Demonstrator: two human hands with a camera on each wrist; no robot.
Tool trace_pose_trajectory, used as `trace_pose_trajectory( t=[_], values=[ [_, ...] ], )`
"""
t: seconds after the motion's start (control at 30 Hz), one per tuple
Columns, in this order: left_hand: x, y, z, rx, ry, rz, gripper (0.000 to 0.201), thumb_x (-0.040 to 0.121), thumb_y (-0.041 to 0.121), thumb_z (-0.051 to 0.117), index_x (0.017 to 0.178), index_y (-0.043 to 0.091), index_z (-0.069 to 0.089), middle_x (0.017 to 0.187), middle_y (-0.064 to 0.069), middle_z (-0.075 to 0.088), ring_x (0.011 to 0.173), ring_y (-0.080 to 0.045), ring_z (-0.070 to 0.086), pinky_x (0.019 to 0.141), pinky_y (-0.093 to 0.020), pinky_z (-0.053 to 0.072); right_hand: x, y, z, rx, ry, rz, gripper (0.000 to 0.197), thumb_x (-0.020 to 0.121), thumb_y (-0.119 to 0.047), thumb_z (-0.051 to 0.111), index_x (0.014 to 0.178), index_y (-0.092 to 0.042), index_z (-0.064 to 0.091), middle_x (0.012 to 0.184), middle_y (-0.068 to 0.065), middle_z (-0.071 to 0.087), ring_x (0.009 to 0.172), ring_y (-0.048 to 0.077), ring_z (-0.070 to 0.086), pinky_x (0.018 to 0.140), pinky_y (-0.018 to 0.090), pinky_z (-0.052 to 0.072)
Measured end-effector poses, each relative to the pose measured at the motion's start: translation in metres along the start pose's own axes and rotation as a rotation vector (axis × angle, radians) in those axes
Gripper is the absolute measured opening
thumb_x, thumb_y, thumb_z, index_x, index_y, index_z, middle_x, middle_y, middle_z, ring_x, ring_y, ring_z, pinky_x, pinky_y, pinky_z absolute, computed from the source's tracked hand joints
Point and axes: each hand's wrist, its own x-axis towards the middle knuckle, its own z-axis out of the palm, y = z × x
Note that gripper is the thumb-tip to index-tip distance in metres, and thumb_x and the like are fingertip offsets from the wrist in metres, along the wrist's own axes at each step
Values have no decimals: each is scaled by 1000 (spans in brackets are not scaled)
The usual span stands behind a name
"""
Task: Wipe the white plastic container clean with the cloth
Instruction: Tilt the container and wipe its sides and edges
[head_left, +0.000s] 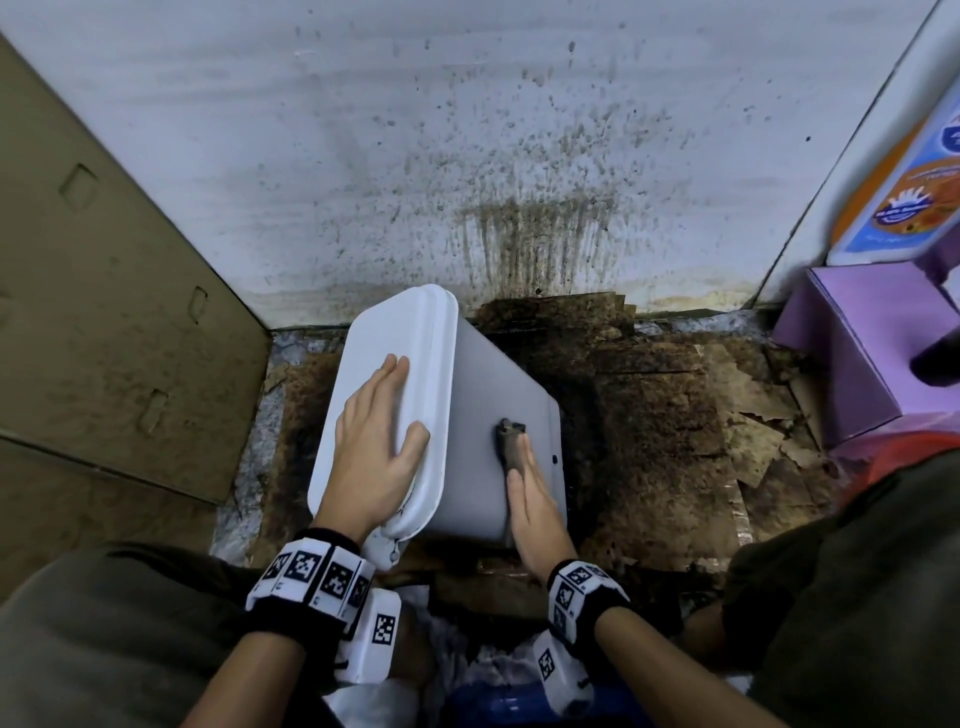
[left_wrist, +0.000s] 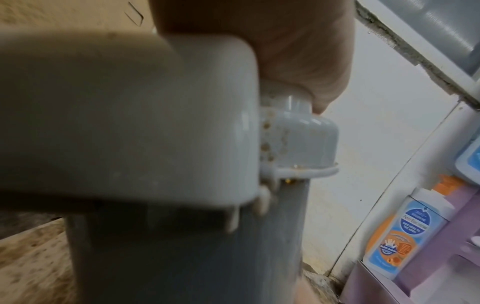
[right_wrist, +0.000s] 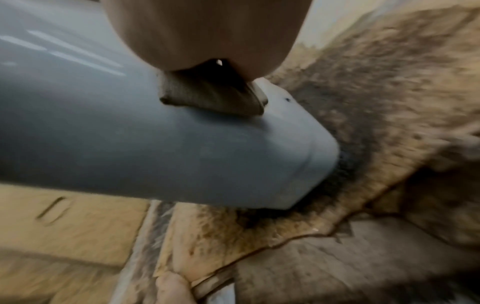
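Wristbands (head_left: 311, 571) with black-and-white markers sit closest, one on each forearm; left hand (head_left: 376, 447) lies flat and spread on the lid (head_left: 374, 332) of the white container (head_left: 498, 384), thumb hooked over the lid's edge; right hand (head_left: 535, 499) stands edge-on with straight fingers, pressing a small dark cloth (head_left: 511, 441) against the container's side wall; the container sits tilted on stained cardboard (head_left: 670, 410), its far end near the spattered wall (head_left: 467, 130); brown board (head_left: 104, 312) at left, purple box (head_left: 857, 353) at right, floor room between.
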Motion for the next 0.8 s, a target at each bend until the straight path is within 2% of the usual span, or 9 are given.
trace_pose_trajectory(
  t=[0.1,0.3,0.43,0.53,0.6,0.8],
  values=[
    [0,1,0,1,-4,-3,71,92,48,36,159,29,26,166,8,24,151,-15,21,122,-38,19,1,19,-11,-4,-15,201,53,110,-29,28,160,-21,13,168,-3,12,155,12,14,122,19,5],
    [0,9,2,7,-6,-1,71,91,48,37,159,29,27,166,10,24,151,-13,21,121,-33,17,9,32,-14,18,6,470,55,109,-38,25,161,-18,17,164,12,28,147,33,34,121,33,22],
    [1,7,2,13,-9,-1,71,91,48,36,159,29,27,166,10,24,152,-13,20,121,-32,16,16,22,-11,35,63,554,55,109,-38,24,159,-15,23,164,13,28,148,35,30,122,36,19],
    [2,4,2,18,-3,-1,71,91,47,36,159,28,27,166,8,25,152,-15,22,123,-38,18,20,1,-6,71,112,571,52,110,-33,25,158,-12,28,162,16,30,147,34,31,118,33,22],
    [3,5,2,21,-1,0,71,91,47,36,159,27,27,166,8,25,152,-16,22,122,-37,18,20,-18,1,96,140,538,52,109,-31,25,157,-11,28,162,16,31,145,34,35,117,34,24],
    [5,5,3,30,3,-5,73,90,48,35,159,25,27,166,5,25,151,-17,22,122,-39,19,14,-81,13,210,108,319,54,108,-40,26,159,-25,23,166,0,25,152,22,24,126,39,16]
  ],
)
